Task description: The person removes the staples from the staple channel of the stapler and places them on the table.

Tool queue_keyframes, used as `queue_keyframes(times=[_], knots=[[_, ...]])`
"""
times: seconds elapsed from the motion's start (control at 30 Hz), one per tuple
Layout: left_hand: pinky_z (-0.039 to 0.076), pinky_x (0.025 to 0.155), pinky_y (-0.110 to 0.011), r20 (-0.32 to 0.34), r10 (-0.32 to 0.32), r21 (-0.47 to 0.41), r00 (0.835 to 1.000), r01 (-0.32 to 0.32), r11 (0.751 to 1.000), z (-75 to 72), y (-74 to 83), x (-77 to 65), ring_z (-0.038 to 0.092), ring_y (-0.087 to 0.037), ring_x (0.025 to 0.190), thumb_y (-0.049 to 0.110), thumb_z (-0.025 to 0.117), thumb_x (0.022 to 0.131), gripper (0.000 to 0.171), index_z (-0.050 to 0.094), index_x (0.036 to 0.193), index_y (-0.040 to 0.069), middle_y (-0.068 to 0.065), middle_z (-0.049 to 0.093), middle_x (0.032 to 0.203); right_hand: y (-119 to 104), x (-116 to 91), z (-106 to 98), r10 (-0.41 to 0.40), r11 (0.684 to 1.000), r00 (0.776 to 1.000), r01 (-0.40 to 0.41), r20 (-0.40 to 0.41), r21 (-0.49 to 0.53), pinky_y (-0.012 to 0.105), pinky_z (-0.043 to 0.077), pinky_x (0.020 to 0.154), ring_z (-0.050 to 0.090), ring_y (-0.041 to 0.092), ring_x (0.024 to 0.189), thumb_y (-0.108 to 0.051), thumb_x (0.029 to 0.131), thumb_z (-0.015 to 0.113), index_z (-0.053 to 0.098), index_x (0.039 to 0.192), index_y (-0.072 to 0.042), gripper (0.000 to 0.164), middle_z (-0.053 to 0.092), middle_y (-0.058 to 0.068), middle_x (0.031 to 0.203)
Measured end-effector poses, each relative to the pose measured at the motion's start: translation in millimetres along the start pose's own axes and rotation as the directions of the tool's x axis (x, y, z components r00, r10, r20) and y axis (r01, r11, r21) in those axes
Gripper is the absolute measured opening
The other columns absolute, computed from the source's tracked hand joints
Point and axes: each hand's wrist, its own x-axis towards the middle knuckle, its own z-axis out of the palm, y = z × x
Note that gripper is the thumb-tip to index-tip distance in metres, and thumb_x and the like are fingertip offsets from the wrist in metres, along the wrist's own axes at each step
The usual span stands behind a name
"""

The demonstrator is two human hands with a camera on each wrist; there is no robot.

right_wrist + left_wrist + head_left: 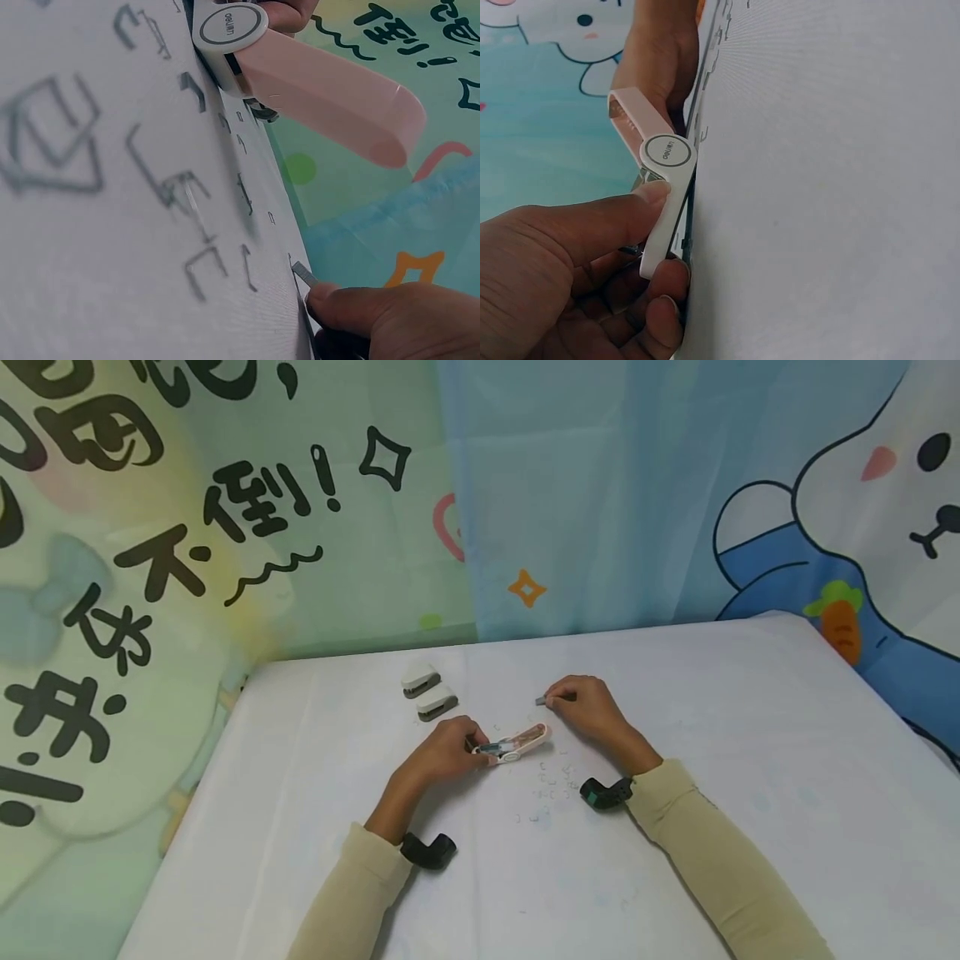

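My left hand (448, 748) holds a pink-and-white stapler (534, 737) over the table, its top swung open. In the left wrist view the thumb presses on the white base of the stapler (676, 199), with fingertips beneath, and the pink cover (641, 116) angles away. To the right of the stapler, my right hand (594, 710) pinches a short grey strip of staples (303, 274) between thumb and fingers. The strip's end sticks out past the thumb, apart from the stapler.
Loose staples (204, 274) lie scattered on the white table (675, 710) between my hands. Two small white-and-grey staplers (437, 702) stand side by side behind my left hand. A printed curtain (570, 510) hangs along the table's far edge.
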Motion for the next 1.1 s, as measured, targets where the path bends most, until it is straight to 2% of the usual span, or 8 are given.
queue_keyframes(times=[0.4, 0.47, 0.57, 0.63, 0.77, 0.93, 1.0, 1.1], knots=[[0.044, 0.066, -0.027, -0.006, 0.0, -0.023, 1.0, 0.0, 1.0, 2.1, -2.7, -0.5, 0.052, -0.012, 0.074, 0.012, 0.079, 0.082, 0.014, 0.069, 0.09, 0.006, 0.001, 0.06, 0.086, -7, -3, -6, 0.01, 1.0, 0.996, -0.008, -0.085, 0.022, 0.046, 0.047, 0.086, 0.061, 0.031, 0.098, -0.012, 0.096, 0.063, 0.072, 0.104, 0.002, 0.018, 0.068, 0.014, 0.102], [0.044, 0.065, -0.027, -0.002, 0.001, -0.024, 1.0, -0.001, 1.0, 2.1, -2.7, -0.4, 0.052, -0.012, 0.074, 0.013, 0.079, 0.082, 0.014, 0.069, 0.09, 0.006, 0.001, 0.06, 0.086, -13, -4, -11, 0.0, 0.999, 0.999, 0.002, -0.042, 0.05, 0.045, 0.047, 0.084, 0.061, 0.028, 0.096, -0.018, 0.097, 0.063, 0.071, 0.106, 0.0, 0.022, 0.068, 0.012, 0.102], [0.044, 0.064, -0.027, -0.004, -0.004, -0.024, 1.0, 0.004, 1.0, 1.1, -2.4, -0.5, 0.052, -0.012, 0.073, 0.013, 0.079, 0.082, 0.014, 0.068, 0.09, 0.007, 0.001, 0.06, 0.085, -23, -4, -19, -0.032, 0.994, 0.994, 0.022, 0.102, 0.104, 0.042, 0.048, 0.084, 0.062, 0.023, 0.094, -0.024, 0.096, 0.064, 0.072, 0.106, -0.004, 0.024, 0.069, 0.007, 0.101], [0.044, 0.064, -0.027, -0.005, -0.006, -0.025, 1.0, 0.006, 1.0, -0.4, -1.7, -1.2, 0.052, -0.013, 0.073, 0.014, 0.079, 0.083, 0.014, 0.068, 0.09, 0.007, 0.001, 0.06, 0.085, -30, -4, -25, -0.061, 0.989, 0.975, 0.03, 0.215, 0.144, 0.041, 0.047, 0.084, 0.062, 0.022, 0.095, -0.024, 0.095, 0.066, 0.072, 0.105, -0.005, 0.023, 0.069, 0.005, 0.101], [0.044, 0.065, -0.028, -0.011, -0.009, -0.021, 1.0, 0.008, 1.0, -2.7, -2.5, -2.5, 0.053, -0.013, 0.074, 0.014, 0.079, 0.082, 0.014, 0.069, 0.089, 0.007, 0.001, 0.061, 0.085, -38, -3, -31, -0.13, 0.978, 0.9, 0.047, 0.416, 0.203, 0.038, 0.048, 0.081, 0.061, 0.024, 0.092, -0.019, 0.091, 0.07, 0.071, 0.107, -0.002, 0.024, 0.068, 0.004, 0.101], [0.044, 0.066, -0.028, -0.014, 0.004, -0.021, 1.0, -0.004, 1.0, -2.1, -3.6, -2.4, 0.053, -0.012, 0.075, 0.013, 0.079, 0.082, 0.014, 0.069, 0.09, 0.007, 0.002, 0.061, 0.085, -41, -3, -32, -0.139, 0.979, 0.81, 0.026, 0.569, 0.201, 0.032, 0.048, 0.072, 0.058, 0.023, 0.084, -0.01, 0.087, 0.072, 0.07, 0.109, -0.002, 0.024, 0.067, 0.005, 0.098], [0.044, 0.066, -0.027, -0.011, 0.012, -0.018, 1.0, -0.012, 1.0, -0.8, -3.6, -1.5, 0.053, -0.012, 0.075, 0.013, 0.079, 0.082, 0.014, 0.069, 0.09, 0.007, 0.002, 0.061, 0.086, -39, -2, -32, -0.127, 0.984, 0.794, 0.026, 0.594, 0.175, 0.031, 0.047, 0.07, 0.057, 0.021, 0.083, -0.006, 0.085, 0.071, 0.07, 0.109, -0.003, 0.024, 0.066, 0.005, 0.097], [0.044, 0.065, -0.027, -0.003, 0.013, -0.013, 1.0, -0.013, 1.0, 1.4, -2.4, 0.5, 0.052, -0.012, 0.074, 0.014, 0.078, 0.083, 0.014, 0.069, 0.09, 0.006, 0.001, 0.061, 0.085, -37, -3, -32, -0.123, 0.989, 0.793, 0.045, 0.597, 0.144, 0.029, 0.046, 0.067, 0.055, 0.019, 0.081, -0.002, 0.085, 0.068, 0.071, 0.109, -0.003, 0.024, 0.066, 0.003, 0.095]])
